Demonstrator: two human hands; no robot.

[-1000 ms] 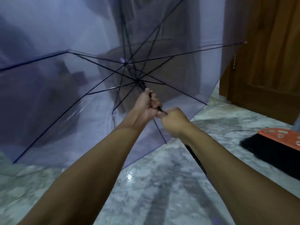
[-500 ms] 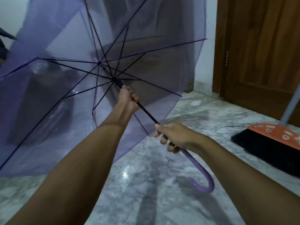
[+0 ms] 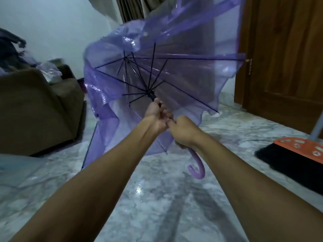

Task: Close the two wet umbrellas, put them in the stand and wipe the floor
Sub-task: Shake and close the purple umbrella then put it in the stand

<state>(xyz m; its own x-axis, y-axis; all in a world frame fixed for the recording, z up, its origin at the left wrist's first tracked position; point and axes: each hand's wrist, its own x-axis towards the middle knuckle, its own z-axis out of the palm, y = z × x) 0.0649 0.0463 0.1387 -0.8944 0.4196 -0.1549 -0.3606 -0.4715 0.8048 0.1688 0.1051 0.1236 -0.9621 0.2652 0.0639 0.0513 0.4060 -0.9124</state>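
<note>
A transparent purple umbrella is half folded in front of me, its canopy slack and its dark ribs angled inward. My left hand grips the runner on the shaft just below the ribs. Right behind it my right hand grips the shaft above the curved purple handle, which hangs below my wrist. Both hands touch each other. Water drops glint on the grey marble floor under my arms. A second umbrella and a stand do not show clearly.
A brown armchair with plastic bags on it stands at the left. A wooden door is at the right, and an orange broom with black bristles rests on the floor near it. Something pale and translucent lies at the left edge.
My left hand has slid the runner down the shaft toward my right hand. The canopy has collapsed from wide open to half folded, uncovering the armchair and wall.
</note>
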